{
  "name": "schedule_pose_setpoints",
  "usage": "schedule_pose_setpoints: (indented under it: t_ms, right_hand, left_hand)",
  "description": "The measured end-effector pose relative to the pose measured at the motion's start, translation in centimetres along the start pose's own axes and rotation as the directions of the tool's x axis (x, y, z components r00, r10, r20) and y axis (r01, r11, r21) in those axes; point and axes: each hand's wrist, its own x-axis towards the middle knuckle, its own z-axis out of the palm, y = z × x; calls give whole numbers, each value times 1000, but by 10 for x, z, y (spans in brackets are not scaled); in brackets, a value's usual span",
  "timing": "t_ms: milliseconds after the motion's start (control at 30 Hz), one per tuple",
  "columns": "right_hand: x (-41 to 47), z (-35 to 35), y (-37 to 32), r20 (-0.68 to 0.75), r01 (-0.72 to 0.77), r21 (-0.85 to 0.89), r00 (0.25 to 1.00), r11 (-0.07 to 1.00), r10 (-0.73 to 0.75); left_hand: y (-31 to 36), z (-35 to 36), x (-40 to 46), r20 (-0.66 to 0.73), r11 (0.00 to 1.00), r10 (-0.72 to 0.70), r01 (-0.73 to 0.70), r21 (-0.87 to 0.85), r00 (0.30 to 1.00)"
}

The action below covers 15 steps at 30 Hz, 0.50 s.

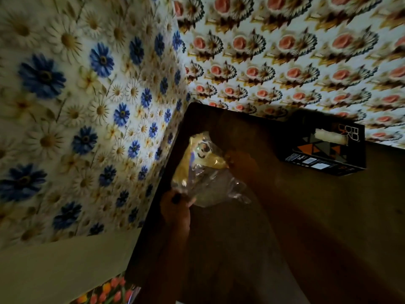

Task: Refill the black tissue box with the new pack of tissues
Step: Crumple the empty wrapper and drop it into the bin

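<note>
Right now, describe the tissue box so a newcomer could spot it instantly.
Start at the dark wooden table set in the corner of the flowered walls. At its far right edge, against the rose-patterned wall, sits the black tissue box. Its orange and grey triangles and the white tissue in its slot set it apart from the clear plastic pack.

Pack (203, 170): thin clear plastic film, glossy and crinkled, over soft pale-yellow paper tissue. Box (324, 150), at 2 o'clock from the pack: black printed cardboard, smooth, slight sheen; white tissue in its slot, matt. Table (306, 216): dark brown, smooth, dull finish, wood-like. Walls (87, 84), 9 to 1 o'clock: printed floral covering, faintly glossy.
</note>
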Motion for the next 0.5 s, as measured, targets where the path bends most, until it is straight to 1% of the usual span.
schedule_pose_setpoints:
  t_ms: [33, 67, 133, 167, 233, 267, 300, 333, 400, 433, 467, 500]
  right_hand:
    - [-2, -2, -1, -33, -5, 36, 999, 999, 7]
    - [-4, -4, 0, -62, -17, 102, 998, 995, 24]
    - [-10, -6, 6, -110, -27, 205, 993, 978, 50]
    - [-12, -7, 10, -118, -31, 264, 991, 964, 64]
    - [-18, -6, 18, -76, -52, 440, 993, 897, 95]
    - [-23, -6, 20, -45, -89, 574, 989, 814, 140]
    - [-29, -7, 20, -3, -140, 695, 980, 705, 199]
    - [-34, -9, 18, 74, -212, 799, 963, 563, 259]
    - [-38, -6, 23, 176, -282, 892, 936, 352, 305]
    - [-38, -5, 25, 173, -272, 886, 946, 375, 275]
    - [-39, -5, 24, 142, -233, 872, 962, 431, 234]
    - [-40, -4, 23, 103, -208, 824, 969, 527, 223]
  left_hand:
    - [3, -1, 1, -7, 1000, -27, 27, -15, 1000]
    - [3, -3, 5, 18, 998, -51, 51, -23, 999]
    - [10, -5, 6, 109, 995, -78, 85, -61, 991]
    - [13, -4, 6, 122, 994, -96, 101, -35, 988]
    - [14, 2, 5, 127, 993, -50, 35, 116, 991]
    - [14, 4, 2, 135, 979, 9, -36, 199, 991]
    - [17, 4, -6, 156, 954, 70, -112, 277, 985]
    - [17, 5, -11, 203, 918, 138, -202, 341, 969]
    - [5, 9, -12, 252, 866, 259, -340, 367, 932]
    - [1, 11, -14, 262, 843, 315, -396, 364, 912]
    - [-5, 14, -14, 256, 820, 356, -432, 376, 899]
    - [-9, 17, -13, 243, 819, 366, -434, 375, 899]
